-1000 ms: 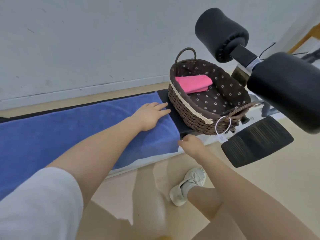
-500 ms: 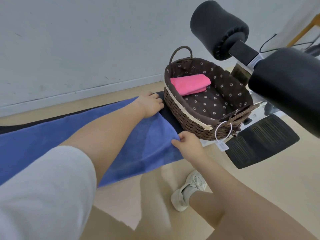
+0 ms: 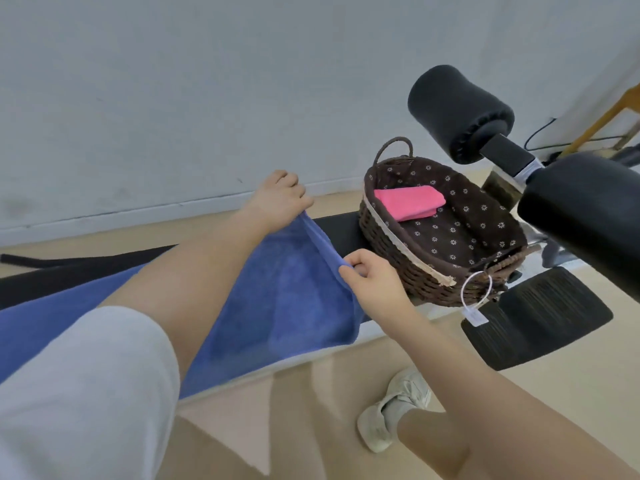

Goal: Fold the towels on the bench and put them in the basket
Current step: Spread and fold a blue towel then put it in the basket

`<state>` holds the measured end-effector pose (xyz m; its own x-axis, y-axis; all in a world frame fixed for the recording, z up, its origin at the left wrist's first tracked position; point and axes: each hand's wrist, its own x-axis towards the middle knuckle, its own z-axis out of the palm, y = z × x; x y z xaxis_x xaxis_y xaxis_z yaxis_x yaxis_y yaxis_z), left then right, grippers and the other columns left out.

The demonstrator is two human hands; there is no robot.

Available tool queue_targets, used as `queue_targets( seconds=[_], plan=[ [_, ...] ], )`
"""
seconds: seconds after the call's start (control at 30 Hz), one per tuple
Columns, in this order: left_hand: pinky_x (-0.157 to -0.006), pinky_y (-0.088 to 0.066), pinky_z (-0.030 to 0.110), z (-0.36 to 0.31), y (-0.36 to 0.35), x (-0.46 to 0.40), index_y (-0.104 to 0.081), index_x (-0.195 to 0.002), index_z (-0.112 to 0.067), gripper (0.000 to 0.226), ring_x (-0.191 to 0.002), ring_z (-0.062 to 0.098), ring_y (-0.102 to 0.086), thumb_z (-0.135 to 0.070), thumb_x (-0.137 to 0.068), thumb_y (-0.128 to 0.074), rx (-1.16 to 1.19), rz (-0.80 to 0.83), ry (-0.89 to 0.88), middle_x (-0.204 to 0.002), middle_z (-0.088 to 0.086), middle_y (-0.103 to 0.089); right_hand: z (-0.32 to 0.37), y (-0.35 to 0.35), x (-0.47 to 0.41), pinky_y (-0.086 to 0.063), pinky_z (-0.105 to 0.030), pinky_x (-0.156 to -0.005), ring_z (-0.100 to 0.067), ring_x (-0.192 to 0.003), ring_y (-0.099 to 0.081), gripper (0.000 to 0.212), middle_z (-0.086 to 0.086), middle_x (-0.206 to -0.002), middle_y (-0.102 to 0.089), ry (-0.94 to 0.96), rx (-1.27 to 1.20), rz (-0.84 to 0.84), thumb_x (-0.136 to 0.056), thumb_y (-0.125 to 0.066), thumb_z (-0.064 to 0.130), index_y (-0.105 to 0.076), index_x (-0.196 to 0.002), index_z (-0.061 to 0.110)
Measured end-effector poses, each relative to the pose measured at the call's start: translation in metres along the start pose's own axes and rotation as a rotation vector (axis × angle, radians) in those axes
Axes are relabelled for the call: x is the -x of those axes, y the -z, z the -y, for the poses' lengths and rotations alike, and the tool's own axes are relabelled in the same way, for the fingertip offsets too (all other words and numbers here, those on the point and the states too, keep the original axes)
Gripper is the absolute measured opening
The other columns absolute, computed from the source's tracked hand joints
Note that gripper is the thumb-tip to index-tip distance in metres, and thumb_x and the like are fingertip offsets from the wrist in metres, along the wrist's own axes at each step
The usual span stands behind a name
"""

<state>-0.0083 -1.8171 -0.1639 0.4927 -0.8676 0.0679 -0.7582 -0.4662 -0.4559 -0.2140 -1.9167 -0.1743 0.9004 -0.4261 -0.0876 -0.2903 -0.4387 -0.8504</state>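
So far one pink towel (image 3: 408,203) lies folded in the basket (image 3: 398,244). Blue towel (image 3: 284,299) on the worktop (image 3: 341,229) is unfolded — left hand (image 3: 280,199) and right hand (image 3: 375,284) each pinch a corner of its raised end. Fold and placement remain.

Blue towel (image 3: 294,292) runs off the left edge; left forearm covers its middle. Left-hand fingers (image 3: 289,180) curl over the far corner, tips hidden. Right-hand fingers (image 3: 360,263) fold round the near corner, so the pinched cloth can't be seen. Surface (image 3: 341,230) mostly under towel and basket (image 3: 398,258), just right of the fingers. Tag (image 3: 476,317) print too small to read. Padded roller (image 3: 581,216) cut off at right.
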Motion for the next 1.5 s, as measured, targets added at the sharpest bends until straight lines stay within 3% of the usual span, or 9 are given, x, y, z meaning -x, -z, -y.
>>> queue_targets(
  seconds=[0.1, 0.2, 0.4, 0.67, 0.83, 1.13, 1.23, 1.33, 1.5],
  plan=[
    [-0.079, -0.047, 0.031, 0.038, -0.004, 0.062, -0.067, -0.083, -0.016, 0.025, -0.082, 0.025, -0.06, -0.005, -0.062, -0.073, -0.057, -0.12, -0.016, -0.074, 0.001, -0.064, 0.031, -0.032, 0.009, -0.038, -0.023, -0.065, -0.011, -0.069, -0.046, 0.007, 0.008, -0.072, -0.052, 0.0, -0.14, 0.221, -0.09, -0.055, 0.018, -0.057, -0.084, 0.018],
    [-0.064, -0.043, 0.025, 0.072, -0.013, 0.13, -0.067, -0.07, -0.022, 0.018, -0.063, 0.021, -0.06, -0.01, -0.057, -0.064, -0.132, -0.153, 0.06, -0.058, -0.004, -0.057, 0.066, -0.07, 0.022, -0.04, -0.022, -0.074, -0.008, -0.076, -0.051, 0.004, 0.014, -0.077, -0.055, 0.034, -0.227, 0.462, -0.09, -0.057, 0.021, -0.057, -0.086, 0.022],
    [-0.065, -0.039, 0.034, 0.108, -0.031, 0.271, -0.062, -0.076, -0.011, 0.032, -0.071, 0.029, -0.057, -0.02, -0.065, -0.034, 0.168, -0.181, 0.384, -0.069, 0.007, -0.058, 0.127, -0.159, 0.06, -0.034, -0.01, -0.058, 0.006, -0.048, -0.048, 0.003, 0.019, -0.043, -0.049, 0.182, -0.217, 0.833, -0.091, -0.055, 0.014, -0.055, -0.093, 0.016],
    [-0.076, -0.034, 0.032, 0.124, -0.073, 0.383, -0.059, -0.108, -0.007, 0.033, -0.101, 0.033, -0.053, 0.009, -0.081, -0.049, 0.542, 0.128, 0.855, -0.113, 0.015, -0.053, 0.144, -0.262, 0.093, -0.031, -0.016, -0.051, 0.002, -0.039, -0.042, 0.006, 0.016, -0.04, -0.047, 0.202, -0.037, 1.012, -0.091, -0.055, 0.021, -0.053, -0.097, 0.021],
    [-0.079, -0.031, 0.019, 0.114, -0.105, 0.39, -0.067, -0.096, -0.009, 0.037, -0.11, 0.025, -0.048, 0.012, -0.083, -0.039, 0.919, 0.04, 0.982, -0.114, 0.005, -0.051, 0.132, -0.288, 0.09, -0.048, -0.027, -0.075, -0.014, -0.065, -0.059, 0.022, -0.001, -0.082, -0.066, 0.085, -0.004, 1.174, -0.097, -0.045, 0.027, -0.055, -0.111, 0.012],
    [-0.087, -0.039, 0.026, 0.122, -0.117, 0.364, -0.054, -0.117, -0.01, 0.026, -0.103, 0.015, -0.05, -0.019, -0.092, -0.054, 1.412, -0.34, 1.539, -0.113, 0.002, -0.055, 0.143, -0.299, -0.003, -0.036, -0.019, -0.078, -0.013, -0.094, -0.055, 0.025, 0.002, -0.104, -0.063, 0.422, 0.359, 0.559, -0.096, -0.04, 0.009, -0.064, -0.102, 0.013],
    [-0.085, -0.041, 0.028, 0.126, -0.124, 0.36, -0.053, -0.112, -0.009, 0.028, -0.096, 0.018, -0.051, -0.022, -0.088, -0.061, 1.419, -0.284, 1.612, -0.1, 0.003, -0.053, 0.137, -0.3, -0.03, -0.037, -0.022, -0.09, -0.02, -0.113, -0.052, 0.03, -0.005, -0.119, -0.059, 0.49, 0.511, 0.548, -0.096, -0.037, 0.007, -0.064, -0.109, 0.01],
    [-0.075, -0.043, 0.03, 0.131, -0.127, 0.359, -0.052, -0.071, -0.016, 0.019, -0.078, 0.019, -0.048, -0.015, -0.088, -0.061, 1.308, -0.187, 1.574, -0.08, 0.005, -0.051, 0.132, -0.312, -0.042, -0.039, -0.036, -0.101, -0.026, -0.118, -0.048, 0.03, -0.004, -0.125, -0.056, 0.581, 0.604, 0.553, -0.096, -0.039, 0.01, -0.062, -0.114, 0.014],
    [-0.058, -0.039, 0.021, 0.131, -0.122, 0.362, -0.057, -0.07, -0.012, 0.018, -0.068, 0.016, -0.048, -0.014, -0.088, -0.061, 1.182, -0.126, 1.5, -0.068, 0.002, -0.051, 0.146, -0.343, -0.042, -0.034, -0.04, -0.103, -0.028, -0.13, -0.038, 0.04, -0.003, -0.142, -0.045, 0.608, 0.722, 0.536, -0.1, -0.034, 0.022, -0.041, -0.139, 0.018]
  ],
)
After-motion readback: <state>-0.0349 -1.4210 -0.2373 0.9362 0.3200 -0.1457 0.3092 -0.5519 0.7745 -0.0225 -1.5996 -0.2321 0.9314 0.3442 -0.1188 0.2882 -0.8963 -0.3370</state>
